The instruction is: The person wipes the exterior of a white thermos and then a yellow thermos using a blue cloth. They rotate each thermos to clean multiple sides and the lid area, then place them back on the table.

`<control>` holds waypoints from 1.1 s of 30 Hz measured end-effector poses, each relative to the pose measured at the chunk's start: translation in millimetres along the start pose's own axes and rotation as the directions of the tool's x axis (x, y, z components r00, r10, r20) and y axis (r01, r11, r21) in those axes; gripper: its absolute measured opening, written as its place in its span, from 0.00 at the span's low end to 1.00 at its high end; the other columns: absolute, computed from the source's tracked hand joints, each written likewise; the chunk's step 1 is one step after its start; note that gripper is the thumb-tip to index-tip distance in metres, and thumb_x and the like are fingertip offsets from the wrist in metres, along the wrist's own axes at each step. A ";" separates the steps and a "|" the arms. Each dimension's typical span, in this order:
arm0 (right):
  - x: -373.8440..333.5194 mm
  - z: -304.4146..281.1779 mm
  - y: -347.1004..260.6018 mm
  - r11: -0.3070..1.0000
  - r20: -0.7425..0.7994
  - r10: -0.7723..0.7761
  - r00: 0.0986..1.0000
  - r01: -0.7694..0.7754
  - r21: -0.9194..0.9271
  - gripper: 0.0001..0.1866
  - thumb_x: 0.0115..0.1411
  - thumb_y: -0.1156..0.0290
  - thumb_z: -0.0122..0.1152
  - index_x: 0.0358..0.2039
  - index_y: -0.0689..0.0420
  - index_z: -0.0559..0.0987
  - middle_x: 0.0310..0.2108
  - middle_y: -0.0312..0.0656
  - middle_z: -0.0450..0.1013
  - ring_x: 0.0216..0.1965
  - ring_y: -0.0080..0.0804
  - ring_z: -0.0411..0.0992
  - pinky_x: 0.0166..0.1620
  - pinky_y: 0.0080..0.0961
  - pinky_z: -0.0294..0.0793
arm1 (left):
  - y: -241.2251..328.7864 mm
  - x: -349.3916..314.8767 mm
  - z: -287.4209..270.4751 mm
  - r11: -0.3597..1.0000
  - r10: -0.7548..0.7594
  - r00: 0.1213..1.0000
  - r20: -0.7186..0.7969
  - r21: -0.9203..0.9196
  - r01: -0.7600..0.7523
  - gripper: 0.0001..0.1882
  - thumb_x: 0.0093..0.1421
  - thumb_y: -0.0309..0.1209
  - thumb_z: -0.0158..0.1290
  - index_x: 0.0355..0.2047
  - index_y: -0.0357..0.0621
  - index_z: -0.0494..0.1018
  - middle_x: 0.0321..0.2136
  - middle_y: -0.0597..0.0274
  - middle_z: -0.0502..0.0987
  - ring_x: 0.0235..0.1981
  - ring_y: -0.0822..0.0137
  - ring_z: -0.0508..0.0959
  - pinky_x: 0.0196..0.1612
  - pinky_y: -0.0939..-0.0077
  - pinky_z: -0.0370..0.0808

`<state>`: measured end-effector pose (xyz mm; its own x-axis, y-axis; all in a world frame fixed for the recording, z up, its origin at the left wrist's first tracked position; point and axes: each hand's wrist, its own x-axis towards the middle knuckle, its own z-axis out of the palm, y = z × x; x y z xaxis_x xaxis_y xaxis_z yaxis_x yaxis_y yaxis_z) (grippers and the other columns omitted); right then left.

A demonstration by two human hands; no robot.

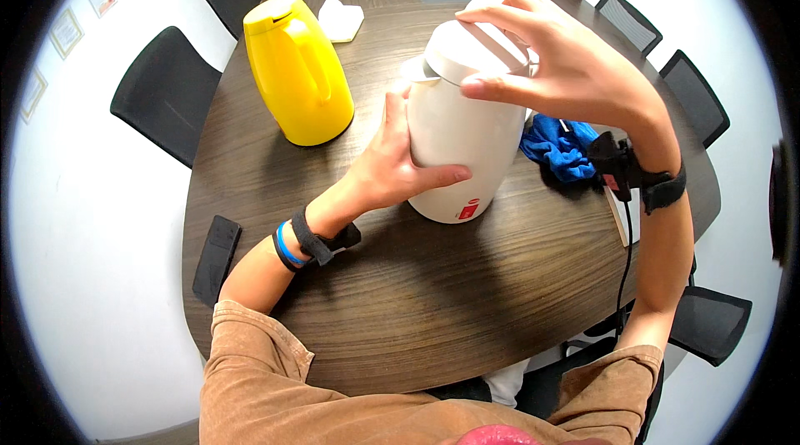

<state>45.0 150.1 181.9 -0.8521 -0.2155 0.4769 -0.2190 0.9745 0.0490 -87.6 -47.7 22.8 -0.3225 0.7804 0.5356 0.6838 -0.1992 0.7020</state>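
A white thermos jug point(467, 137) stands in front of me on the dark wooden table. My left hand point(387, 157) is wrapped round the side of its body, thumb across the front below the spout. From above, my right hand point(554, 53) grips the jug's white lid point(467, 49), with the thumb on its near side and the fingers over the top. The lid sits on the jug. Behind my right hand, most of the jug's handle is hidden. To the left of the white jug is a yellow thermos jug point(296, 70), upright with its lid on.
Blue crumpled cloth point(560, 147) lies right of the white jug, partly over a dark item. A black phone point(217, 260) rests at the table's left edge. Folded white paper point(340, 18) is behind the yellow jug. Black chairs point(167, 91) surround the table point(375, 303). A cable point(625, 270) hangs from my right wrist.
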 end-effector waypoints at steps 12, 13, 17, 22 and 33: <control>-18.6 3.9 12.3 0.999 -0.062 -0.013 0.998 0.015 0.036 0.40 0.60 0.37 0.70 0.58 0.59 0.79 0.54 0.54 0.77 0.54 0.49 0.76 0.54 0.42 0.79 | -6.6 0.6 4.6 0.998 0.037 0.999 -0.037 -0.044 -0.039 0.60 0.49 0.42 0.78 0.67 0.37 0.45 0.61 0.38 0.67 0.62 0.49 0.72 0.64 0.51 0.72; -19.3 0.9 10.7 0.998 -0.020 0.033 0.999 -0.032 0.055 0.41 0.59 0.36 0.70 0.62 0.57 0.77 0.60 0.55 0.74 0.59 0.50 0.74 0.58 0.47 0.77 | -6.9 0.4 5.4 0.998 0.032 0.999 -0.039 -0.045 -0.034 0.60 0.49 0.42 0.78 0.67 0.38 0.45 0.61 0.38 0.67 0.62 0.50 0.72 0.64 0.51 0.72; -22.6 3.4 9.0 0.995 -0.026 0.073 0.997 -0.071 0.073 0.41 0.60 0.38 0.70 0.64 0.54 0.77 0.66 0.55 0.70 0.62 0.51 0.72 0.62 0.49 0.76 | -6.2 2.0 4.8 0.998 0.046 0.998 -0.041 -0.048 -0.048 0.60 0.49 0.42 0.79 0.67 0.38 0.46 0.60 0.40 0.67 0.61 0.51 0.73 0.63 0.52 0.73; -23.8 2.7 3.0 0.993 -0.033 0.106 0.994 -0.104 0.060 0.40 0.61 0.38 0.69 0.64 0.54 0.77 0.67 0.54 0.70 0.58 0.48 0.74 0.58 0.43 0.78 | -2.7 1.6 4.4 0.999 0.019 0.999 -0.030 -0.048 -0.021 0.59 0.48 0.41 0.79 0.66 0.40 0.46 0.59 0.42 0.68 0.61 0.52 0.73 0.62 0.53 0.74; -37.5 37.2 14.4 0.993 -0.251 0.036 0.967 -0.007 0.119 0.38 0.61 0.43 0.72 0.63 0.55 0.75 0.62 0.53 0.71 0.67 0.53 0.66 0.68 0.44 0.66 | -6.1 0.5 5.7 0.999 0.005 0.999 -0.044 -0.031 -0.007 0.61 0.48 0.42 0.79 0.67 0.38 0.45 0.61 0.38 0.66 0.63 0.49 0.72 0.64 0.51 0.73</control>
<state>56.1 169.9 132.1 -0.7128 -0.1572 0.6835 -0.2683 0.9616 -0.0587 -88.2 -42.7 16.2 -0.3472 0.7528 0.5592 0.6650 -0.2228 0.7128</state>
